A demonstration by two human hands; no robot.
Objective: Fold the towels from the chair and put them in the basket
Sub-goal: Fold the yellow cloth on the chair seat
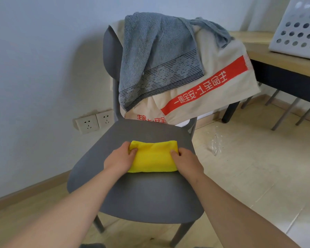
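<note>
Left hand [121, 158], right hand [185, 161] gripping yellow towel [153, 158], chair [141, 194]

We are showing bare forearms in front of the grey plastic chair [141, 194], running to a bare left hand [121, 159] and right hand [186, 161].

Basket [301, 33], 2 o'clock: cut off by the top and right edges; interior not visible.

Bench [276, 58] beneath it: runs out of frame at 3 o'clock.

Chair [141, 194] backrest, 12 o'clock: largely covered by the grey towel [156, 56] and the cream towel [222, 83]; the grey overlaps the cream.

Yellow towel [154, 158]: both short ends covered by the left grip [121, 159] and the right grip [186, 161].

Dark item at the 6 o'clock edge: unidentifiable.
</note>
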